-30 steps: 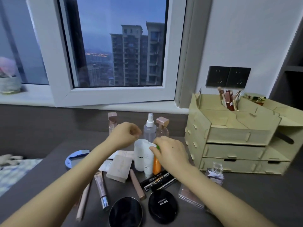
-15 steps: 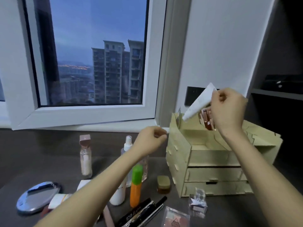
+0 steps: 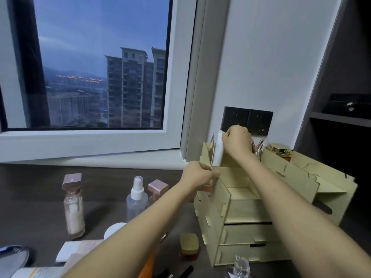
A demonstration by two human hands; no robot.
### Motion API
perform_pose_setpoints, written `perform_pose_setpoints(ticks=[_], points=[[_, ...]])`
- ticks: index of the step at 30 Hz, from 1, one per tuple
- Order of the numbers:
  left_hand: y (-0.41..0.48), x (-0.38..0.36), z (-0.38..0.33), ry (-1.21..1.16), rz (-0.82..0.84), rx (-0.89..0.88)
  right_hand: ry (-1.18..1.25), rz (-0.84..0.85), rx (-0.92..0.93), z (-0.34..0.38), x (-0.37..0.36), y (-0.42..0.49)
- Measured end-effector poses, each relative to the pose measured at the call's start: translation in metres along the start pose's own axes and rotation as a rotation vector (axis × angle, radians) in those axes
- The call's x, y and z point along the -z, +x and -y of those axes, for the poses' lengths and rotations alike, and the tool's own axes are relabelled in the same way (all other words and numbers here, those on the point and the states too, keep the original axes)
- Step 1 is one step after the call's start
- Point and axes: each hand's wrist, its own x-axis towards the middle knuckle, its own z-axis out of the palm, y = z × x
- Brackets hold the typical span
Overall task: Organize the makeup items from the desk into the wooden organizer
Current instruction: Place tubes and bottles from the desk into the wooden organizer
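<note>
White tube (image 3: 217, 155) sits partly inside the far-left top slot of the wooden organizer (image 3: 251, 213), pinched by the right hand (image 3: 236, 141); left hand (image 3: 197, 175) grips its left wall. Placement step in hand; next move likely calls for seating it, then release.

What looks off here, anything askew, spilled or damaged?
Nothing spilled or broken. Only the white tube stands out: it leans slightly, partway into the rear-left slot of the wooden organizer, gripped by the right hand. The left hand pinches the organizer's left wall. The spray bottle stands upright.
</note>
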Motion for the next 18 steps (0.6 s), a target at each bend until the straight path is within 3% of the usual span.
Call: perform_pose_setpoints(ticks=[9, 13, 18], points=[[-0.007, -0.002, -0.004, -0.042, 0.002, 0.018, -0.021, 0.132, 0.039, -0.007, -0.013, -0.007], [-0.016, 0.005, -0.006, -0.044, 0.008, 0.037, -0.073, -0.127, 0.113, 0.000, 0.004, -0.031], [-0.047, 0.041, -0.009, 0.069, -0.040, -0.044, 0.167, -0.306, 0.327, 0.026, 0.035, -0.094]])
